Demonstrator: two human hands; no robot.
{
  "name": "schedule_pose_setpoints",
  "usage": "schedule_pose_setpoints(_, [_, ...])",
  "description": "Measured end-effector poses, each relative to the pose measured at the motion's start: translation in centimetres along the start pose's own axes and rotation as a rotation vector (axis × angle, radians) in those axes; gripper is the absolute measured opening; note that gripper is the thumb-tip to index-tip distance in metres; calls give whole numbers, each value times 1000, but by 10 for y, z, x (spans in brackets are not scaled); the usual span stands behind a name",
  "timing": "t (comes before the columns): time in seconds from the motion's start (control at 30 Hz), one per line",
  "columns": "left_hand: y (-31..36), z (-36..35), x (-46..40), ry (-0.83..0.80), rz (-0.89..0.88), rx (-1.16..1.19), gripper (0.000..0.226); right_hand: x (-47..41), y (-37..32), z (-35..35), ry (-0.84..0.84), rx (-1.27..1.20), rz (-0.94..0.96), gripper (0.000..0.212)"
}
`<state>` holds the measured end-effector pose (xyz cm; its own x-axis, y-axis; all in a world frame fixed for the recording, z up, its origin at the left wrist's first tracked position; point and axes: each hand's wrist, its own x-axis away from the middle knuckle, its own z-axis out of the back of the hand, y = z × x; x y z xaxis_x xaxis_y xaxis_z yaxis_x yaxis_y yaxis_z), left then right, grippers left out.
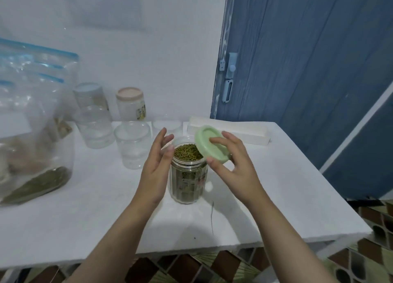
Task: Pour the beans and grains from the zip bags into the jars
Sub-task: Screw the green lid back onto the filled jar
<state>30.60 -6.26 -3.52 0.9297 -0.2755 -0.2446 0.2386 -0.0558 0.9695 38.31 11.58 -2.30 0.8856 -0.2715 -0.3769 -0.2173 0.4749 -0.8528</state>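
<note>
White table [85, 219] bears label-blurred bean jar [188, 183]; right hand [231, 166] holds lid [212, 146].

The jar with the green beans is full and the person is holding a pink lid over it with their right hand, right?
Almost. The lid in the right hand is light green, not pink, as the head view shows. The jar is indeed full of green beans.

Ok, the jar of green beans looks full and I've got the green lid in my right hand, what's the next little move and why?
Probably lower the green lid flat onto the mouth of the jar of green beans and twist it shut. The right hand holds the lid tilted at the rim, the beans reach almost to the top, and the left hand is open beside the jar, ready to steady it.
</note>
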Motion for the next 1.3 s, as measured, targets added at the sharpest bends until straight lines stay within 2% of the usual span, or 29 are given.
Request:
schedule_pose_setpoints(0.13, [4,10,-3,-73,19,-14,56,-15,-16,-10,-160,37,28,70])
schedule_pose_setpoints(0.3, [9,7,-1,-74,45,-24,51,-19,-10,-23,-175,17,28,87])
schedule_pose_setpoints(0.4, [6,4,1,-77,54,-36,49,-16,-8,-28,-195,-75,-14,81])
schedule_pose_setpoints(0.53, [5,4,2,-70,66,-52,48,-14,-8,-36,-137,-265,-138,73])
schedule_pose_setpoints(0.77, [4,1,4,-101,47,-136,66,-23,-7,-41,-112,-355,-278,59])
schedule_pose_setpoints(0.9, [3,0,6,-102,51,-149,66,-23,-7,-45,-65,-420,-288,43])
schedule_pose_setpoints(0.97, [1,2,5,-69,54,-142,61,-20,0,-50,36,-515,-291,34])
schedule_pose_setpoints(1.03, [0,5,4,-60,61,-124,59,-19,8,-53,116,-623,-310,34])
schedule_pose_setpoints(1.2, [-2,4,5,-97,59,-83,74,-19,13,-50,65,-643,-292,37])
schedule_pose_setpoints(1.3, [-6,8,3,-58,66,-83,59,-20,17,-47,67,-647,-298,33])
